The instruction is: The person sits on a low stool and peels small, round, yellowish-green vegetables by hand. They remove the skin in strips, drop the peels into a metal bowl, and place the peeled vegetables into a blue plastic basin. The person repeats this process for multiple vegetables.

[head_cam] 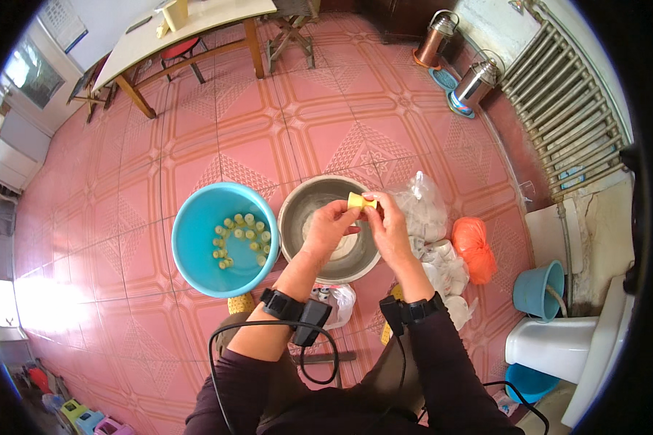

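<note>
Between both hands, above the right part of a grey metal basin (pixel 290 228), is a small yellow spool-shaped piece (pixel 362 202). My left hand (pixel 329 225) grips its left side with thumb and fingers. The fingertips of my right hand (pixel 386 223) hold its right side. Whitish material (pixel 344 251) lies at the bottom of the basin, partly hidden by my left hand. To the left stands a blue plastic tub (pixel 193 239) with several small pale yellow-green, white-ended pieces (pixel 239 234) on its bottom.
Clear plastic bags (pixel 422 209), white bundles (pixel 443 266) and an orange plastic bag (pixel 472 249) lie right of the basin. A small bag (pixel 340 304) sits between my feet. Metal thermos flasks (pixel 476 81), a radiator (pixel 566 109), a blue bucket (pixel 536 291) and a white washbasin pedestal (pixel 549 342) line the right side.
</note>
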### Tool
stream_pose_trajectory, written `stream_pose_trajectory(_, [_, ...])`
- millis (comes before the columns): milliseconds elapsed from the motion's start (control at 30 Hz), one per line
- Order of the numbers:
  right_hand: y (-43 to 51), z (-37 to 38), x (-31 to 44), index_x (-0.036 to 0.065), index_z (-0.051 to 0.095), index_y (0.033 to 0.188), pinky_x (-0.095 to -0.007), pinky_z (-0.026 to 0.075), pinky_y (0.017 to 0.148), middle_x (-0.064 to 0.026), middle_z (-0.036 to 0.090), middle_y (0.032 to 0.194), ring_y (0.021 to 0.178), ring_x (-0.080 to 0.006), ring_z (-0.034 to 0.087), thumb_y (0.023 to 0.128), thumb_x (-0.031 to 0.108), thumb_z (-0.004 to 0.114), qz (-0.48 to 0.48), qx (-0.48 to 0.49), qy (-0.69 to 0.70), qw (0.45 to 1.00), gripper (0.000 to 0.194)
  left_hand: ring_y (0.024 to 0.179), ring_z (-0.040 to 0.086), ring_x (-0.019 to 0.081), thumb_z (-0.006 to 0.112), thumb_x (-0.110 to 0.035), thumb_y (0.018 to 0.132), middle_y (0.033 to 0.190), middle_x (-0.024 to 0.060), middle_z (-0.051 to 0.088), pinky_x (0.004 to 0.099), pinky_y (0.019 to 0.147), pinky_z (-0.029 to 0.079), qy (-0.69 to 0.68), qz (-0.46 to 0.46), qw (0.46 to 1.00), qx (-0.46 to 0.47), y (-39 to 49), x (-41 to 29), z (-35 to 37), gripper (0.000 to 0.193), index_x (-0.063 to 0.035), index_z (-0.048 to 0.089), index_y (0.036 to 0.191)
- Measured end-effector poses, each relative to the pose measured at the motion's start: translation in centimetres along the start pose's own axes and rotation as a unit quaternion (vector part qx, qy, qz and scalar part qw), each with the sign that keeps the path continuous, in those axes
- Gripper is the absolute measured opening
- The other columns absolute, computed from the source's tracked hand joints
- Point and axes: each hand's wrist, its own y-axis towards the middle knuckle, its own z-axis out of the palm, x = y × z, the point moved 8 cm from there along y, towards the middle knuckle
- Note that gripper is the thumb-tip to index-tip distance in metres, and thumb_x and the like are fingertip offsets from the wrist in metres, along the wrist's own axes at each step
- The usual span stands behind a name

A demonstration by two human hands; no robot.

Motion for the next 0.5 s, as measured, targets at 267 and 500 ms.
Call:
stream_pose_trajectory(267, [0.2, 0.3, 1.8, 0.000, 0.053, 0.105, -0.0351, 0.046, 0.080, -0.0149, 0.058, 0.101, 0.091, -0.0290, 0.059, 0.091, 0.002, 0.049, -0.028, 0.012, -0.001, 1.000, 0.015, 0.088, 0.064, 0.0133, 0.063, -0.023, 0.092, 0.100, 0.0039, 0.063, 0.0251, 0.067, 0.051, -0.061, -0.014, 0.997, -0.042, -1.4, -1.1, -0.5, 0.042, -0.0071, 0.046, 0.126])
stream_pose_trajectory(500, [-0.1, 1.7, 3.6, 0.002, 0.050, 0.108, -0.0348, 0.049, 0.074, -0.0150, 0.056, 0.102, 0.087, -0.0282, 0.061, 0.089, 0.000, 0.049, -0.044, 0.046, -0.015, 0.998, 0.019, 0.068, 0.054, 0.0060, 0.050, -0.044, 0.096, 0.086, 0.0004, 0.059, 0.0209, 0.052, 0.043, -0.049, -0.070, 0.996, 0.000, -1.1, -1.3, -0.8, 0.037, -0.0080, 0.059, 0.099])
